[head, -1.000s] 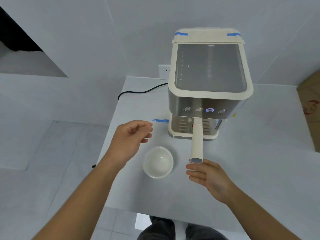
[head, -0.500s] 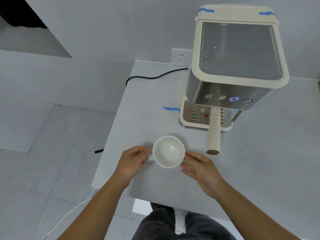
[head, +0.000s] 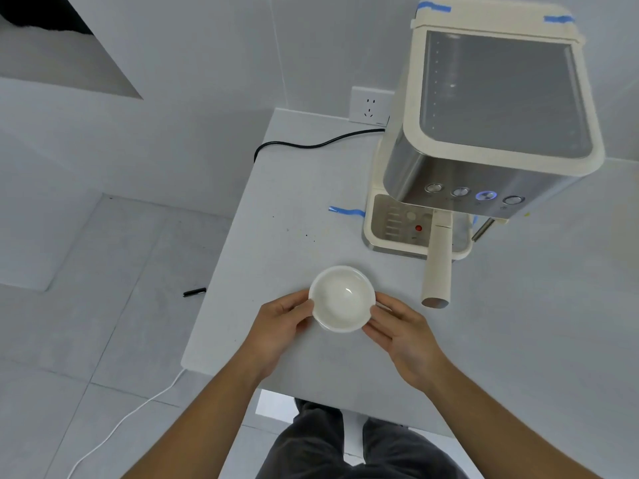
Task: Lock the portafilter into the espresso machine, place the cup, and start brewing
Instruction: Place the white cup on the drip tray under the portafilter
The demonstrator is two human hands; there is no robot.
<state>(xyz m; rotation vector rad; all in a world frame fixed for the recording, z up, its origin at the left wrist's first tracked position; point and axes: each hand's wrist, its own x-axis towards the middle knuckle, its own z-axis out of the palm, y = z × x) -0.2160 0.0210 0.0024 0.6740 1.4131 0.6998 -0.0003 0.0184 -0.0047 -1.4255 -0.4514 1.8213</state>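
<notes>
An empty white cup (head: 341, 299) sits on the grey table (head: 518, 340), in front and to the left of the espresso machine (head: 484, 140). My left hand (head: 281, 328) grips its left side and my right hand (head: 401, 331) presses fingertips against its right side. The cream portafilter handle (head: 438, 267) sticks out toward me from under the machine's front, over the drip tray (head: 397, 226). One of the front buttons (head: 485, 195) glows blue.
A black power cord (head: 311, 144) runs from the wall socket (head: 370, 107) across the table's back. Blue tape (head: 346, 211) lies left of the machine. The table's left edge drops to a tiled floor with a white cable (head: 124, 420) and a black pen (head: 194, 292).
Both hands have come down onto the cup, left from above it and right from beside the portafilter handle. The view has shifted left, so the machine now sits at the upper right.
</notes>
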